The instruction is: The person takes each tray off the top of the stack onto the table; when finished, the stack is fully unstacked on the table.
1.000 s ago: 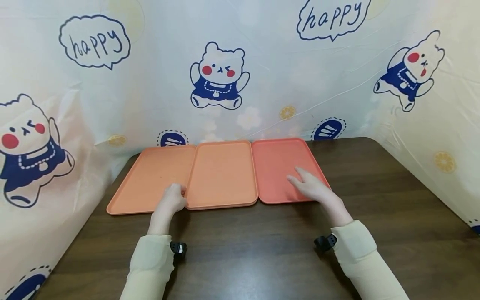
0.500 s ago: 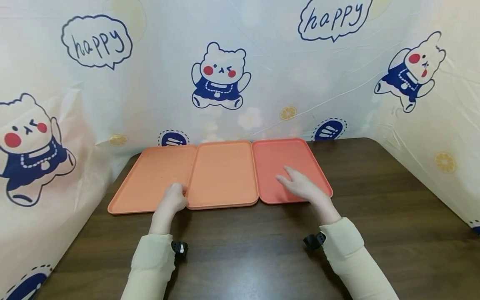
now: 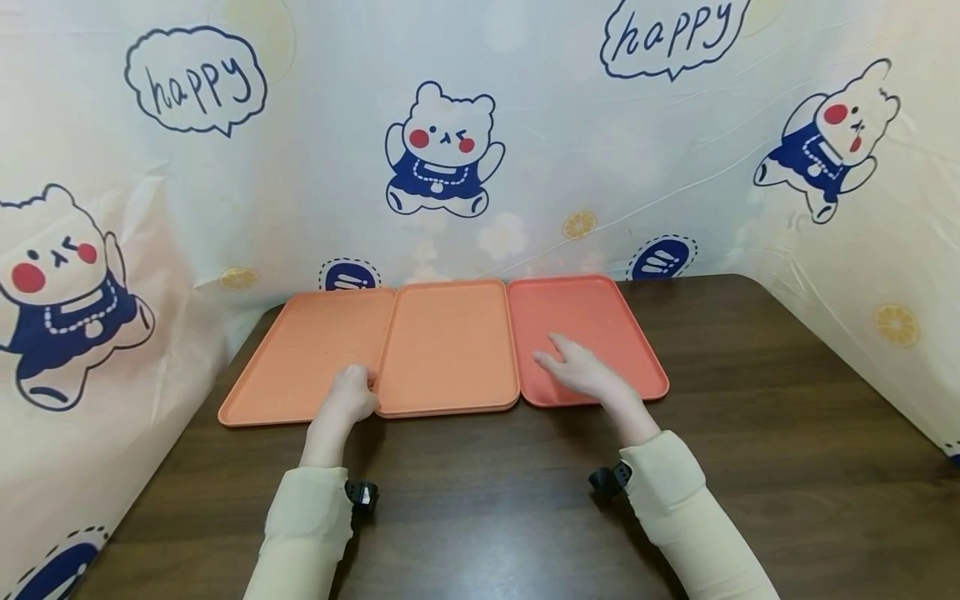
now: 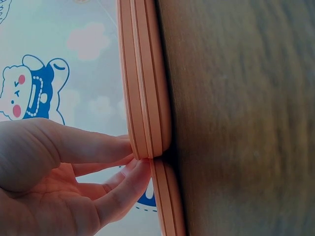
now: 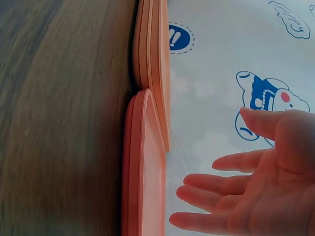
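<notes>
In the head view, three trays lie side by side. An orange tray (image 3: 307,358) is on the left, and a stacked pair of orange trays (image 3: 453,346) sits in the middle. A coral-red tray (image 3: 570,312) is at the right. My left hand (image 3: 349,397) pinches the near left corner of the middle stack's top tray; in the left wrist view the thumb is at its rim and the fingertips are where the stack meets the left tray. My right hand (image 3: 577,368) is held over the coral-red tray, fingers spread and holding nothing, apart from it in the right wrist view.
The trays lie toward the back of a dark wooden table (image 3: 480,500). Behind and at both sides hangs a pale curtain (image 3: 540,142) with bear and "happy" prints. A small black camera (image 3: 363,497) is strapped at each cuff.
My right hand has moved left across the coral-red tray, toward the middle stack, with its fingers still spread. The left hand keeps its place at the corner, and the trays have not shifted.
</notes>
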Motion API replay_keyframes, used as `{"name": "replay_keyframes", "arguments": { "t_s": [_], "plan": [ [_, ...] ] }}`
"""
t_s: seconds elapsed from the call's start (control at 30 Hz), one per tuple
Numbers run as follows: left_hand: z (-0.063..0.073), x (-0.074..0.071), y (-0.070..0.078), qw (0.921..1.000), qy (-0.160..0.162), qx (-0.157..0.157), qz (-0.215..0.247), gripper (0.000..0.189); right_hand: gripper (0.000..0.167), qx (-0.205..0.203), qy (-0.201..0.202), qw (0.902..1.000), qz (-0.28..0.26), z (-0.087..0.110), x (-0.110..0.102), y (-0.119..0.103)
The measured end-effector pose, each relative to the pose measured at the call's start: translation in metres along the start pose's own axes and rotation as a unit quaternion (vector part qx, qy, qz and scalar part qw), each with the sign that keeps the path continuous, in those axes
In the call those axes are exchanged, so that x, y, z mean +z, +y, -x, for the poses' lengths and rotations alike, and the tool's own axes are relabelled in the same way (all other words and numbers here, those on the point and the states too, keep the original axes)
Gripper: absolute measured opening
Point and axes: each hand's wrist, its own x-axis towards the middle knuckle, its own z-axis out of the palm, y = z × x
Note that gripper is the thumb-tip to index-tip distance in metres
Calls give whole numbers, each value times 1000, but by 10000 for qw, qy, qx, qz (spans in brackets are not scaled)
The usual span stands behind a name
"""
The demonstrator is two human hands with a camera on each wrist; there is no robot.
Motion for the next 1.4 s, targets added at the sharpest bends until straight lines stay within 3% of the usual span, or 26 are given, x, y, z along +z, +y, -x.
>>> {"name": "replay_keyframes", "arguments": {
  "t_s": [0.8, 1.4],
  "plan": [
    [4, 0, 1, 9999, 60, 82, -15, 41, 66, -61, -236, 9995, -219, -16, 28, -21],
    [3, -3, 3, 9999, -64, -85, 62, 33, 55, -175, 295, 9987, -379, -27, 35, -23]
  ]
}}
